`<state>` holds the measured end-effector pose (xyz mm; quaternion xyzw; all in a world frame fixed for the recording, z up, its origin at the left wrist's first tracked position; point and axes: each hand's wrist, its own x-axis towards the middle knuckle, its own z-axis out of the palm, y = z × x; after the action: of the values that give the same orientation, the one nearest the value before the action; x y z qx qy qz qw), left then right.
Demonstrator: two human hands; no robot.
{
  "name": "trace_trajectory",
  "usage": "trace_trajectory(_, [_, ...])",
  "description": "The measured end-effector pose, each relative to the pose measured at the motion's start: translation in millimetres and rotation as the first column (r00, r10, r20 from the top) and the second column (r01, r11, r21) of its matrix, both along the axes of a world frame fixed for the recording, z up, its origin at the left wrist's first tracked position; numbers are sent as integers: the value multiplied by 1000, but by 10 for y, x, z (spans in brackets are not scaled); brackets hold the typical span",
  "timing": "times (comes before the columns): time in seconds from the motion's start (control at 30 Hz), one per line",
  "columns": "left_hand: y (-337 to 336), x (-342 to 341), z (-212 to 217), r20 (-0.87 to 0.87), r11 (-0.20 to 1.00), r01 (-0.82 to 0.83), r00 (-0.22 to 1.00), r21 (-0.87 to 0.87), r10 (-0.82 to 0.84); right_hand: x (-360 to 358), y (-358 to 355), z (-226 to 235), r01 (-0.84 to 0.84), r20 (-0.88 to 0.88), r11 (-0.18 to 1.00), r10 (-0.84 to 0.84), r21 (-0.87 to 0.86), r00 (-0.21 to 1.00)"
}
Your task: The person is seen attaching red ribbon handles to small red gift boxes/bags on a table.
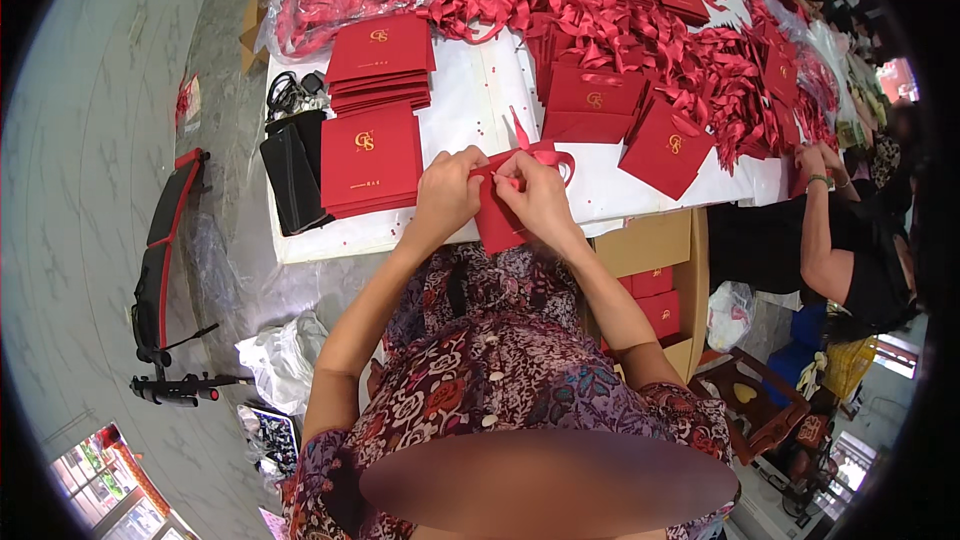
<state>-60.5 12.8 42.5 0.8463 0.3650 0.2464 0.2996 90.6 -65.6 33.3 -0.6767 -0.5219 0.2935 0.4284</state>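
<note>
A flat red paper bag (497, 221) is held at the table's near edge, its lower part reaching over the edge. My left hand (452, 190) is closed on the bag's upper left, thumb and fingers pinched together. At its upper right, my right hand (540, 198) is closed too, with red material between thumb and fingertips. A red ribbon (566, 166) loops out beside my right hand, and one end stands up beyond the fingers. The fingertips partly hide where ribbon and bag meet.
Two stacks of red bags, a nearer stack (371, 157) and a farther stack (378, 55), stand left. A black phone case (290, 180) lies beside them. Ribbons (590, 10) heap at the back. Below the table is an open cardboard box (655, 240). Another person's arm (822, 230) works at right.
</note>
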Motion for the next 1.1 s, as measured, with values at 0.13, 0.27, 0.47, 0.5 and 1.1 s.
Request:
trace_trajectory(0.13, [-64,59,38,16,996,-32,999,86,31,25,22,54,3,-59,999,-5,-34,998])
trace_trajectory(0.27, [-84,96,56,45,993,-37,998,114,32,-18,32,12,63,-54,998,-64,-15,996])
trace_trajectory(0.47, [-77,79,49,55,996,-41,998,77,36,-91,34,38,67,162,993,-82,96,983])
trace_trajectory(0.5, [-85,91,90,31,994,-35,999,102,32,-65,37,37,78,41,995,-80,62,996])
trace_trajectory(1.1, [-118,111,133,114,999,6,993,54,-12,-5,70,-163,113,-358,991,-79,75,930])
